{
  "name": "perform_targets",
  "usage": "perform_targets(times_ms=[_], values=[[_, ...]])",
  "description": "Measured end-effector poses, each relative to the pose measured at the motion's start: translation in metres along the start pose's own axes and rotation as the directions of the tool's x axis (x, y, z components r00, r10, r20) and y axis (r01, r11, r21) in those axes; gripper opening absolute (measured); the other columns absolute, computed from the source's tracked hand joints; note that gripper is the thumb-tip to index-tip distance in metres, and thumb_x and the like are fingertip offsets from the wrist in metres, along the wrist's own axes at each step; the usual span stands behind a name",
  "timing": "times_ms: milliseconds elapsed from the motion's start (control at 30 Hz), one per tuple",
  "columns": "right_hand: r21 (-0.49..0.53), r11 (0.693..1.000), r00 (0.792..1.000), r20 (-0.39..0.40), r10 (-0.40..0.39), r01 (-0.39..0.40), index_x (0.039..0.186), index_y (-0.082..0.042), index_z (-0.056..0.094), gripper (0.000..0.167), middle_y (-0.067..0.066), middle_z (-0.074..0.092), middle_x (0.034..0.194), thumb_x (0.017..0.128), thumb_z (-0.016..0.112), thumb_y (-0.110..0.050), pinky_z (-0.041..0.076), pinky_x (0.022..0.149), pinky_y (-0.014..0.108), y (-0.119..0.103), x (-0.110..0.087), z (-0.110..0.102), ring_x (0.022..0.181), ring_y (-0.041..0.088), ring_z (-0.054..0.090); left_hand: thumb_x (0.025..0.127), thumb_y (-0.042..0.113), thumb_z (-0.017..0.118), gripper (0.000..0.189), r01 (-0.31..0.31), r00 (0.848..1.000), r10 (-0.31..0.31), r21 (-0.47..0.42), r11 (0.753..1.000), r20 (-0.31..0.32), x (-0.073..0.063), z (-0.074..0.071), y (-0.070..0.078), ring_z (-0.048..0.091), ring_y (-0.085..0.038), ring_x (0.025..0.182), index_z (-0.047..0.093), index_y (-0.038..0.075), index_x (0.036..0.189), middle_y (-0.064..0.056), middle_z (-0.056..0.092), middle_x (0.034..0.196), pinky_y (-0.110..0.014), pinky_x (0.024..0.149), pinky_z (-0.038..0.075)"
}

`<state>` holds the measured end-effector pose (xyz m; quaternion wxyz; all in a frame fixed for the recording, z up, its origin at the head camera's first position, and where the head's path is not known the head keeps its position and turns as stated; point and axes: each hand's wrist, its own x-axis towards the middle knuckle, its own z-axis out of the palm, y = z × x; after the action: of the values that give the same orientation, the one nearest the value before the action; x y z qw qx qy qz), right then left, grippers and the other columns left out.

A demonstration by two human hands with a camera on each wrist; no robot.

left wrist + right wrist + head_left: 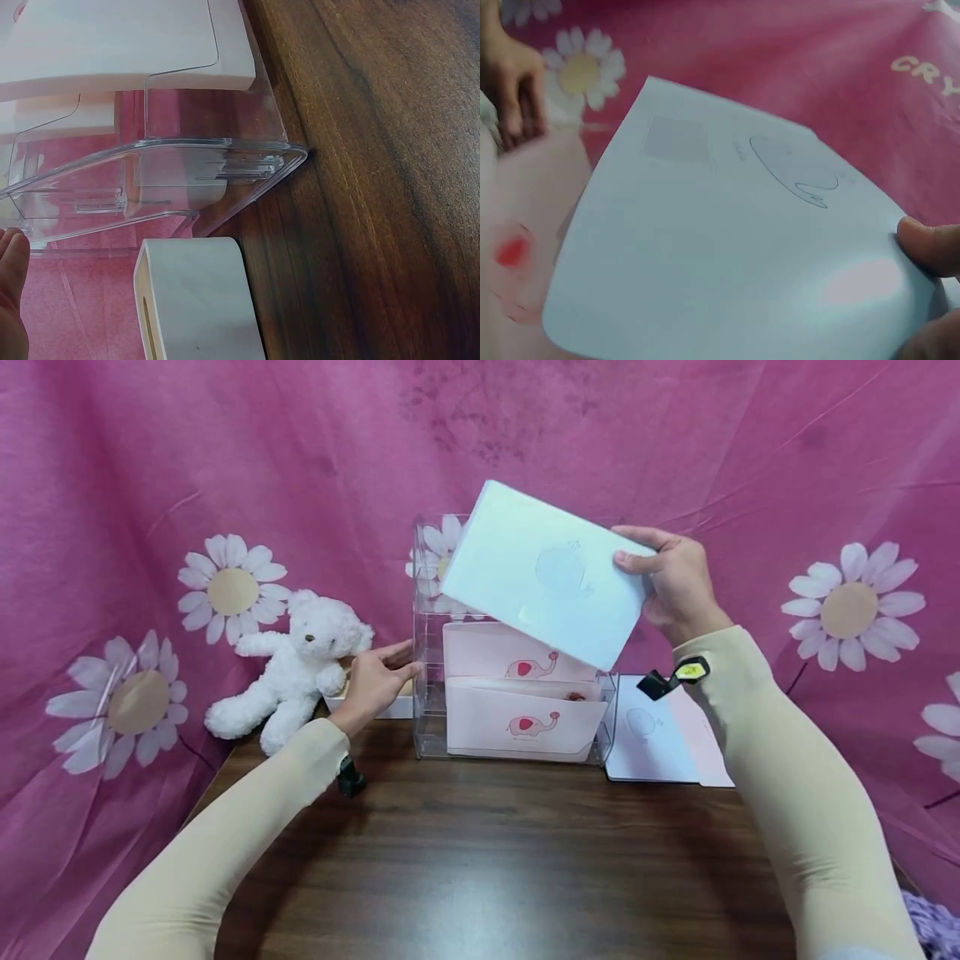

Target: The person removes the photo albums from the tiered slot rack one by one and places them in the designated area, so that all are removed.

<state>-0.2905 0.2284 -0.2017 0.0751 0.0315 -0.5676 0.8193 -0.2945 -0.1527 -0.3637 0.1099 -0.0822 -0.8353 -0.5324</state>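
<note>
Notebook [543,593], pale blue with a faint outline drawing, tilts in the air between the two hands, its right end pinched by the thumb and fingers of the right hand [678,581]. The left hand [375,681], well apart from the right, touches the side of a clear rack [429,745] with fingers fairly straight. The work looks partway through: two pink elephant notebooks [480,718] stand in the rack, right of the left hand and below the held notebook, which is outside the tiers, in front of the upper part. Left over, as far as shows, are a second blue notebook [660,752] and a pink cover [711,752] lying on the table [480,860] below the right hand
</note>
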Motion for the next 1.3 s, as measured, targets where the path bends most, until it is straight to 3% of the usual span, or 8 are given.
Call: perform_targets(times_ms=[167, 333, 433, 633, 867, 1000, 1300], values=[[-0.035, 0.999, 0.998, 0.057, 0.04, -0.038, 0.118, -0.007, 0.077, 0.038, 0.006, 0.071, 0.12, 0.082, 0.079, 0.007, 0.064, 0.073, 0.034, 0.021, -0.023, -0.003, 0.09, 0.017, 0.076, 0.093, 0.016, 0.075, 0.05, 0.003, 1.0, -0.004, 0.011, 1.0, 0.022, -0.001, 0.001, 0.004, 0.068, -0.025, 0.123, 0.061, 0.008, 0.14, -0.015, 0.07, 0.131, -0.035, 0.095, 0.06], [-0.089, 0.994, 0.987, 0.142, 0.082, -0.069, 0.11, -0.014, 0.08, 0.031, 0.002, 0.078, 0.102, 0.088, 0.072, 0.006, 0.064, 0.072, 0.034, 0.042, -0.045, -0.004, 0.082, 0.018, 0.078, 0.094, 0.018, 0.074, 0.049, 0.001, 0.999, -0.002, 0.023, 1.0, 0.039, -0.002, 0.002, 0.004, 0.069, -0.025, 0.12, 0.061, 0.008, 0.14, -0.015, 0.071, 0.129, -0.035, 0.093, 0.06], [-0.113, 0.989, 0.975, 0.187, 0.117, -0.097, 0.11, -0.013, 0.079, 0.031, 0.001, 0.078, 0.1, 0.089, 0.07, 0.007, 0.064, 0.072, 0.034, 0.054, -0.057, -0.001, 0.082, 0.017, 0.078, 0.094, 0.02, 0.074, 0.049, -0.003, 0.999, 0.002, 0.02, 1.0, 0.04, -0.002, 0.002, 0.003, 0.07, -0.025, 0.119, 0.061, 0.009, 0.14, -0.015, 0.072, 0.127, -0.037, 0.095, 0.06], [-0.212, 0.961, 0.945, 0.235, 0.228, -0.18, 0.118, -0.012, 0.075, 0.033, 0.0, 0.078, 0.1, 0.091, 0.067, 0.006, 0.064, 0.075, 0.039, 0.083, -0.077, 0.003, 0.084, 0.019, 0.078, 0.095, 0.022, 0.072, 0.047, 0.001, 1.0, -0.003, 0.044, 0.999, 0.03, -0.004, 0.001, -0.001, 0.071, -0.024, 0.117, 0.062, 0.009, 0.139, -0.015, 0.073, 0.125, -0.039, 0.095, 0.06], [-0.346, 0.91, 0.901, 0.278, 0.334, -0.231, 0.14, 0.004, 0.058, 0.048, 0.0, 0.076, 0.109, 0.092, 0.065, 0.004, 0.063, 0.08, 0.048, 0.123, -0.1, 0.007, 0.091, 0.021, 0.078, 0.09, 0.018, 0.078, 0.049, 0.004, 1.0, -0.004, 0.022, 1.0, 0.013, -0.006, 0.0, -0.004, 0.07, -0.025, 0.118, 0.064, 0.009, 0.137, -0.016, 0.071, 0.128, -0.038, 0.093, 0.06], [-0.352, 0.899, 0.885, 0.286, 0.367, -0.259, 0.139, 0.005, 0.058, 0.047, 0.004, 0.076, 0.112, 0.092, 0.064, 0.004, 0.063, 0.082, 0.048, 0.144, -0.108, 0.008, 0.092, 0.022, 0.078, 0.091, 0.016, 0.077, 0.048, 0.009, 1.0, -0.009, -0.006, 1.0, 0.016, -0.005, 0.001, -0.001, 0.068, -0.025, 0.121, 0.064, 0.006, 0.136, -0.017, 0.07, 0.129, -0.039, 0.096, 0.059], [-0.351, 0.876, 0.844, 0.306, 0.441, -0.331, 0.131, 0.004, 0.064, 0.04, 0.012, 0.076, 0.117, 0.091, 0.066, 0.002, 0.063, 0.084, 0.047, 0.185, -0.119, 0.014, 0.094, 0.023, 0.077, 0.093, 0.015, 0.075, 0.046, 0.027, 1.0, -0.028, 0.031, 0.999, 0.008, -0.002, -0.001, 0.002, 0.068, -0.023, 0.122, 0.064, 0.009, 0.137, -0.014, 0.07, 0.13, -0.032, 0.09, 0.061]])
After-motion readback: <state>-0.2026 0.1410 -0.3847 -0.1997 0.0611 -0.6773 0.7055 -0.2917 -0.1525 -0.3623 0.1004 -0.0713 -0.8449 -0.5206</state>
